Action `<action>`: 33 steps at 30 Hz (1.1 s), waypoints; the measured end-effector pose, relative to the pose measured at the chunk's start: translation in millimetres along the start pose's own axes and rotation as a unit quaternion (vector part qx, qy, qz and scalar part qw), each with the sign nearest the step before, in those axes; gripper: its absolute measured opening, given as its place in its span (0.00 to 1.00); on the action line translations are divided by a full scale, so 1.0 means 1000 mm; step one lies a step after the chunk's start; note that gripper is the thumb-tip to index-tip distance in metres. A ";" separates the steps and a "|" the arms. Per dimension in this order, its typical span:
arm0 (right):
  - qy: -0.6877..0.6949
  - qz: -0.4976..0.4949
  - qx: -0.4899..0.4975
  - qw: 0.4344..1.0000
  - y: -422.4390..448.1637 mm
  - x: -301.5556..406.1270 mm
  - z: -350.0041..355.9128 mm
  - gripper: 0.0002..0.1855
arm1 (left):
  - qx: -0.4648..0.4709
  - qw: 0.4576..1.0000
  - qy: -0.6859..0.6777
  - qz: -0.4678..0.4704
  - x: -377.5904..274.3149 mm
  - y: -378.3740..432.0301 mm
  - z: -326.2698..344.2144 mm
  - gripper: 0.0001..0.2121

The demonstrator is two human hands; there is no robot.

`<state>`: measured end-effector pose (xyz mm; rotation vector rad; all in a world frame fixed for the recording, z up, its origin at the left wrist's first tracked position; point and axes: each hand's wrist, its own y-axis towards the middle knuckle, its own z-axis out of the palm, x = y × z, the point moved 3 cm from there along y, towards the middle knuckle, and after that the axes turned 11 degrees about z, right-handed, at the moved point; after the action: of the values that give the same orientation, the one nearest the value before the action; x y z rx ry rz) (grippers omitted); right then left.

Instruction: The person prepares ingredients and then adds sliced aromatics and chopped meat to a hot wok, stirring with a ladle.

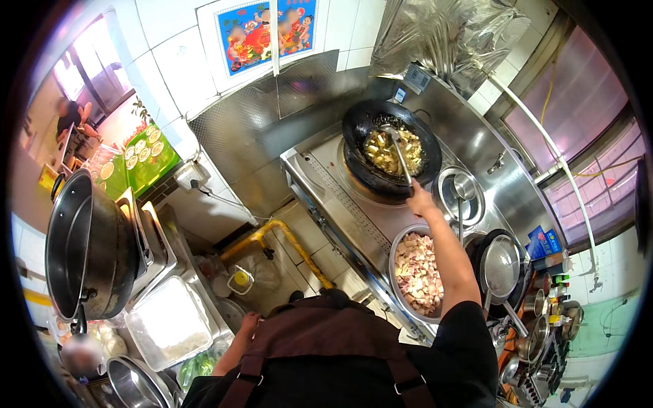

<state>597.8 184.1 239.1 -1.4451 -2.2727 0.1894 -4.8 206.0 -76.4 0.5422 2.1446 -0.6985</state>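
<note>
My right hand (422, 200) is closed around the handle of a metal wok spatula (401, 153). The spatula's blade rests among pale and browned food pieces (380, 153) in a black wok (352, 127) on the stove. Below my right forearm stands a metal bowl heaped with raw, cut meat (417, 270), partly hidden by the arm. My left hand (250, 324) hangs low beside the apron, near a round metal lid; its fingers are partly hidden.
A metal ladle (463, 187) lies in a steel bowl (444, 178) right of the wok. Beyond are a mesh strainer (502, 266) and pans. At left stand a large black pot (92, 250) and a white tray (168, 324). A yellow pipe (301, 250) runs beside the stove.
</note>
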 end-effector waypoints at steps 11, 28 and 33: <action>-0.055 -0.009 0.115 0.992 -0.063 -0.051 -0.075 0.35 | -0.004 0.975 -0.108 -0.195 0.098 -0.017 0.046 0.12; 0.011 -0.144 0.081 0.986 -0.040 -0.042 -0.006 0.36 | -0.003 0.960 -0.213 -0.184 0.046 -0.012 0.016 0.12; -0.065 -0.059 0.087 0.992 -0.056 -0.062 -0.078 0.33 | 0.041 0.984 -0.065 -0.160 0.126 -0.017 0.043 0.12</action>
<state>607.9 94.8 310.2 -1.2390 -2.3693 0.4448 -65.5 183.5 -194.4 0.1854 2.1069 -0.9737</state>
